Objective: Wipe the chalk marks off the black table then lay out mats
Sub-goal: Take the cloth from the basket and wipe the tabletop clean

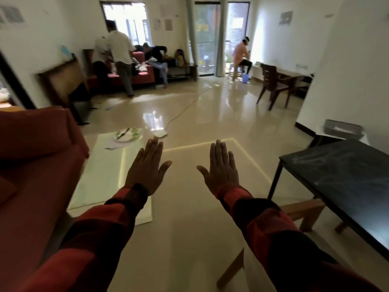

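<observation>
Closest to you are your own red-and-black plaid sleeves (109,224), both arms stretched out over the floor. Your left hand (147,167) and right hand (222,169) are flat, backs up, with straight fingers (219,148) spread a little and nothing in either one.

The black surface (341,182) with the chalk smears (315,159) sits off to the right of your right fingers and a bit nearer to you, so that's the nearer hand. Its long axis looks to run from far-left to near-right. No cloth or mats that I can spot; ahead-left of your left fingers there's a white low table (101,175) with a green-patterned plate (126,134).

No readable writing anywhere; the wall papers are too blurry.
</observation>
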